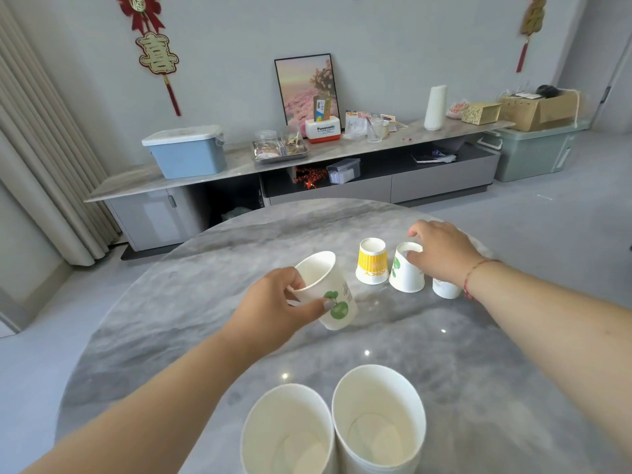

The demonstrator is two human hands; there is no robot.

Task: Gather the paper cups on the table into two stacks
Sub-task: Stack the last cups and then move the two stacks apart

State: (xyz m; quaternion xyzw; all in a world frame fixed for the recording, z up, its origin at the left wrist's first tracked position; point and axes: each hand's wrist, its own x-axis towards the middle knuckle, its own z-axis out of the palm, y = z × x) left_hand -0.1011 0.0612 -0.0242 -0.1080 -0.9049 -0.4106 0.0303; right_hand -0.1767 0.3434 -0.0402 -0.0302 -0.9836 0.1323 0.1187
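Left hand grips a green-leaf cup off the desk, mouth tilted up-left, axis leaning; two upright open cups sit nearer the person, straight below it. Right hand, farther out, closes fingers on an inverted leaf cup beside a yellow cup. Glossy grey marble desk, living room behind.

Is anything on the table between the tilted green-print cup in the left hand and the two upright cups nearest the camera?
Nothing visible: only bare grey marble tabletop lies between the tilted green-print paper cup, held by the left hand, and the two upright white cups.
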